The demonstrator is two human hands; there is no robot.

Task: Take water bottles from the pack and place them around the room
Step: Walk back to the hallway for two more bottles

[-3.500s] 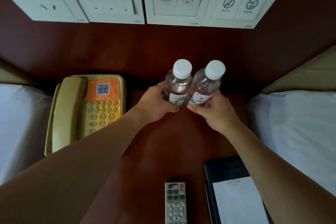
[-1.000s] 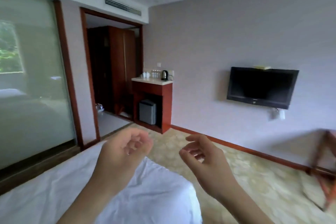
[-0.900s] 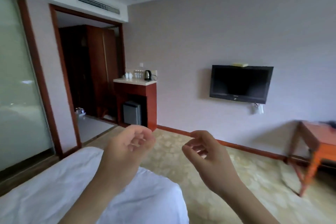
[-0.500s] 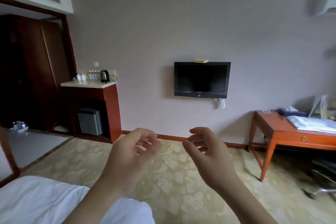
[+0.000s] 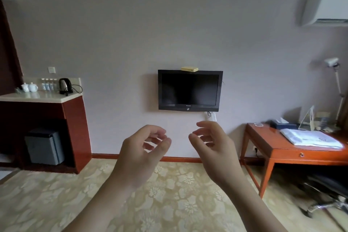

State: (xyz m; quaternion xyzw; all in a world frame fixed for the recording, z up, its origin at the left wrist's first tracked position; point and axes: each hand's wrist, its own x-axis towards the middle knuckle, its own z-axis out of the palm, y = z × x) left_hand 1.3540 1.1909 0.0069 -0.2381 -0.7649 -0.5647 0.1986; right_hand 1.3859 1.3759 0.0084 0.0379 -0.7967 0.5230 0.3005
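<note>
Both hands are raised in front of the wall, the left hand [image 5: 143, 149] and right hand [image 5: 214, 147] apart, fingers loosely curled and holding nothing. A row of small water bottles [image 5: 49, 84] stands at the back of the pale surface [image 5: 37, 96] on the left, between white teapots [image 5: 29, 87] and a black kettle [image 5: 65, 85]

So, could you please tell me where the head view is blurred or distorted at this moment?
Head view: the chair at lower right is smeared by motion blur; the lamp and air conditioner lean with wide-angle distortion; the television and both empty hands, left hand and right hand, are fairly sharp.
</note>
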